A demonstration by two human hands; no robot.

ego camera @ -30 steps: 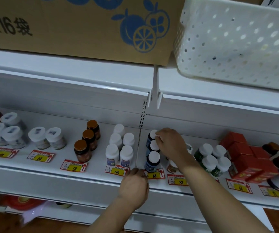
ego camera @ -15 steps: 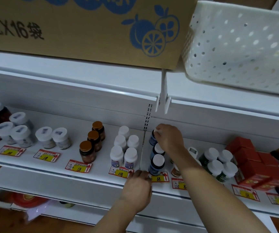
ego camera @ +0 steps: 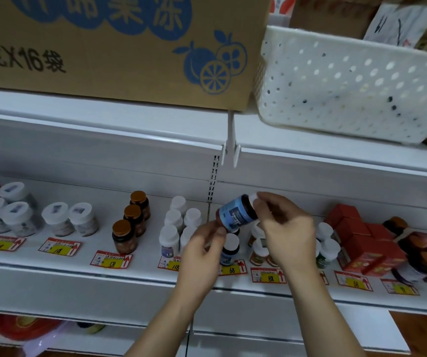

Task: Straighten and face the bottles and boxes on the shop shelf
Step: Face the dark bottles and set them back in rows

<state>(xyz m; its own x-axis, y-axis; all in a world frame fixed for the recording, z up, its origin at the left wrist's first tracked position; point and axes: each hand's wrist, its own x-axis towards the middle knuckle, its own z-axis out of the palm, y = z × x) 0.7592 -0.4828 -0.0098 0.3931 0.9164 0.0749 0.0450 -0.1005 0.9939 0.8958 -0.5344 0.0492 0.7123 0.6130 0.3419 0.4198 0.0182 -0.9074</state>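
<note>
Both my forearms reach up from the bottom edge and converge toward the middle, the hands raised close together. My right hand (ego camera: pixel 288 233) sits higher, back toward me, thumb and fingers (ego camera: pixel 264 199) curled in a pinch at the top. My left hand (ego camera: pixel 202 249) is just below and beside it, its fingers bent upward in a light grip.

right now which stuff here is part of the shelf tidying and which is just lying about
Part of the job:
- blue-label bottle, lifted and tilted, held by right hand and left hand
- white-capped bottles
- amber-capped bottles
- red boxes

Just lying about:
- cardboard carton above
- white perforated basket
- price tags
</note>
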